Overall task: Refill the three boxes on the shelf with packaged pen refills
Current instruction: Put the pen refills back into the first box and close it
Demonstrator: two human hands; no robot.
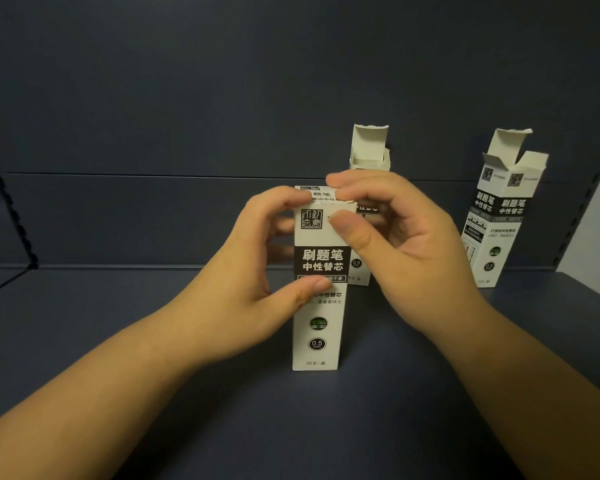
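Two hands [326, 244], three boxes [317, 327]

Near box [317, 323]: white card, black band bearing white characters, black square logo, black "0.5" circle. Far box [368, 150] and right box [499, 216]: same white-and-black print. Shelf [118, 323]: dark blue-grey.
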